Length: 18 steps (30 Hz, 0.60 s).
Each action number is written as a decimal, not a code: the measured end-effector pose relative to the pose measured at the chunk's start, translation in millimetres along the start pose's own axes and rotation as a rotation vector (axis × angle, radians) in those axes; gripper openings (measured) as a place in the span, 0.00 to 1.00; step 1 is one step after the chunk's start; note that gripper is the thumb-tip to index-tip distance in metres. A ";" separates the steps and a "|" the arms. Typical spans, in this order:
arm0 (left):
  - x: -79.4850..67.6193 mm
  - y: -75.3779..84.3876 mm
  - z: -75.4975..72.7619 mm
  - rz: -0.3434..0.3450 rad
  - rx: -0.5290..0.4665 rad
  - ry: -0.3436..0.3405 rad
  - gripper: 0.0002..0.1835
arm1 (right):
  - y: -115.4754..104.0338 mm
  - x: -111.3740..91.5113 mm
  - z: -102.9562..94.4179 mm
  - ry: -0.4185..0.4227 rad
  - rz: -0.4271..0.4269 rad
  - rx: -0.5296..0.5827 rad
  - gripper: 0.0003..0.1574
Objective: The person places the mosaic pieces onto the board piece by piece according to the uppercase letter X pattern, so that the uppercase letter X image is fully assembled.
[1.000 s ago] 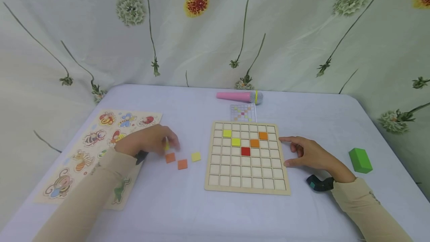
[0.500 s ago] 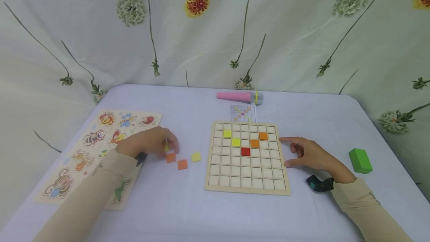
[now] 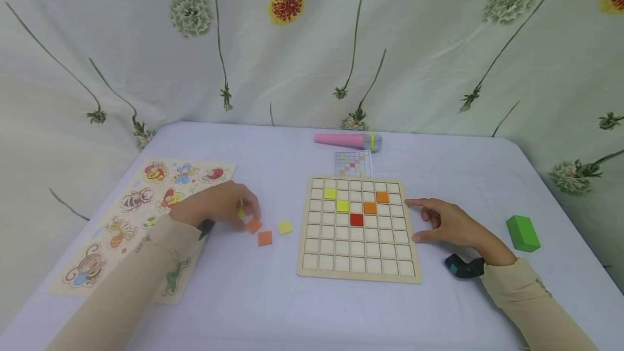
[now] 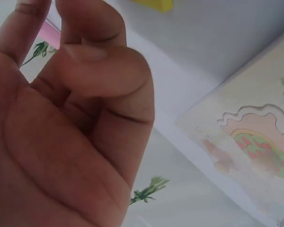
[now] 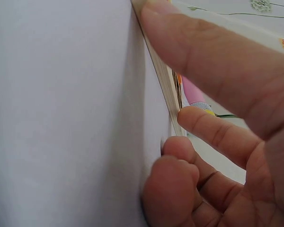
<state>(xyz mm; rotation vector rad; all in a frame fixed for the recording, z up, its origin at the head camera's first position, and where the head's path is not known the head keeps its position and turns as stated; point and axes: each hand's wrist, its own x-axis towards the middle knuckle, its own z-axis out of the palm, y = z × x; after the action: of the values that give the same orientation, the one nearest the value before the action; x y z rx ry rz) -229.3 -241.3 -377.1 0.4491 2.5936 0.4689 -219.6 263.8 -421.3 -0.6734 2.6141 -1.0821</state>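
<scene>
The left hand (image 3: pixel 221 203) bends over a flat, square orange tile (image 3: pixel 253 225), left of the wooden board (image 3: pixel 357 233); I can't tell if it grips anything. The right hand (image 3: pixel 448 223) is loose, thumb and finger touching the board's right edge. Smooth cloth (image 3: pixel 273 302) spreads along its near edge. A yellow tile (image 3: pixel 241 211) is half hidden.

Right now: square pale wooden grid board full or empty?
Grid board partly filled: two yellow square tiles, two orange square tiles, one red square tile in its cells; the other cells bare.

Head view: high, forward-down over table (image 3: pixel 234 313); wrist views: close-up; head, right wrist share board (image 3: pixel 357 235).
</scene>
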 end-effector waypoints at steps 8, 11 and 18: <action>4.9 -1.8 1.1 0.003 0.030 0.028 0.12 | -0.1 -0.2 -0.7 0.000 -0.007 0.012 0.47; 6.4 -1.9 0.8 0.026 0.039 0.057 0.11 | 0.3 -0.1 -0.8 -0.002 -0.009 0.013 0.47; 9.4 9.9 -0.1 0.042 0.015 0.115 0.10 | 1.2 0.1 -0.9 -0.004 -0.011 0.006 0.48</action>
<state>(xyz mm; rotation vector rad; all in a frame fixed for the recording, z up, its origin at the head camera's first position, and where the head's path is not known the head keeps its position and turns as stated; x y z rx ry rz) -234.9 -229.0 -376.7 0.4957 2.7043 0.5035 -220.4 265.0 -421.5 -0.6882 2.6056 -1.0905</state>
